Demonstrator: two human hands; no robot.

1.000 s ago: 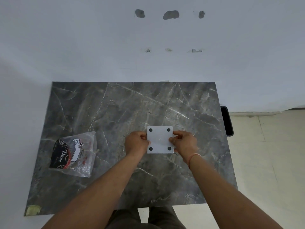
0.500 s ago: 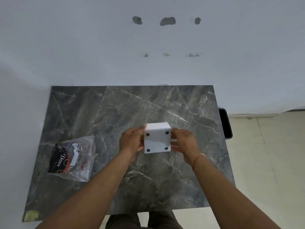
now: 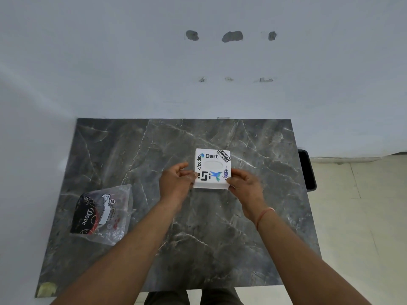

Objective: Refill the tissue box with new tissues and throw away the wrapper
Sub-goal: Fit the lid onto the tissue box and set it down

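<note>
A white square tissue box [image 3: 212, 168] sits in the middle of the grey marble table [image 3: 154, 150], sticker-covered top facing up, with an oval slot in the centre. My left hand [image 3: 175, 183] grips its left side and my right hand [image 3: 244, 183] grips its right side. No tissue shows in the slot. A clear plastic wrapper [image 3: 103, 213] with a black "Dove" label lies flat at the table's left front, away from both hands.
A black bin [image 3: 307, 169] stands on the floor against the table's right edge. A white wall runs behind the table. Pale floor tiles lie to the right. A scrap of tape [image 3: 47, 288] marks the table's front left corner.
The box has been flipped from its underside with four black feet facing up to its stickered top facing up. Both hands kept hold of it throughout.
</note>
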